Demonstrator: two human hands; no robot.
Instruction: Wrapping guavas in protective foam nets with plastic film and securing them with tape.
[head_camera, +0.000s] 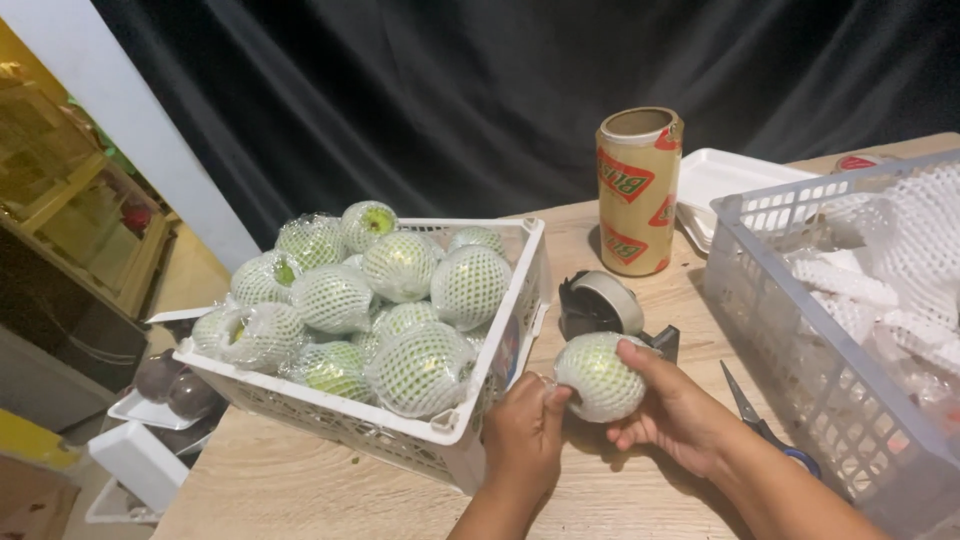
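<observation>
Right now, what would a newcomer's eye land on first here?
The white crate at the table's left, heaped with green fruits in white foam netting. Next, the netted fruit held just right of it between the left hand and right hand. Behind stands a tall roll of wrap.

You have one view only, from the camera on your head: it looks down and forward across the wooden surface (300, 480) from close above, facing a black curtain (480, 90) hanging behind its far edge.
</observation>
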